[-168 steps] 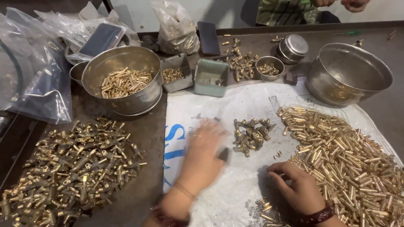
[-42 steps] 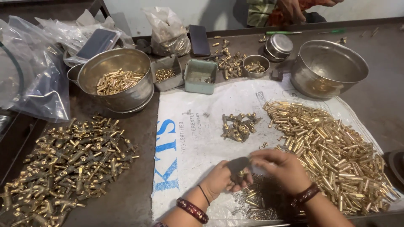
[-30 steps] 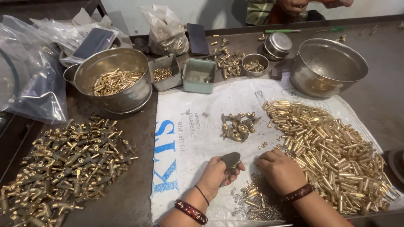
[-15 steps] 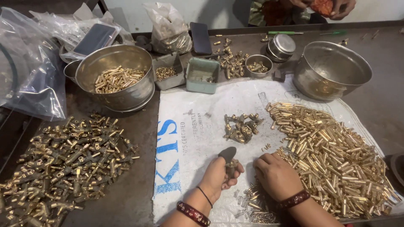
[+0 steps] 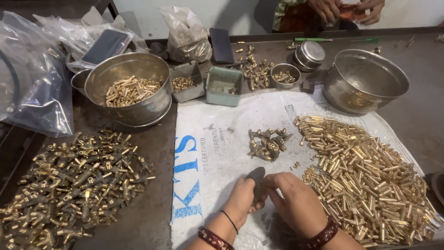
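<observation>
Left hand (image 5: 240, 201) curled round dark grey tool (image 5: 255, 177), 6 o'clock on white sack (image 5: 222, 139) | right hand (image 5: 296, 203) fingertips pinched at it, possibly holding small brass piece | risk: piece slips into brass tube heap (image 5: 365, 176), 3 o'clock.

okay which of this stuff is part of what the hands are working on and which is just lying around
In use: left hand, right hand, dark flat tool, brass tubes pile, small fittings cluster.
Lying about: phones, plastic bags, green tray, empty steel bowl.
</observation>
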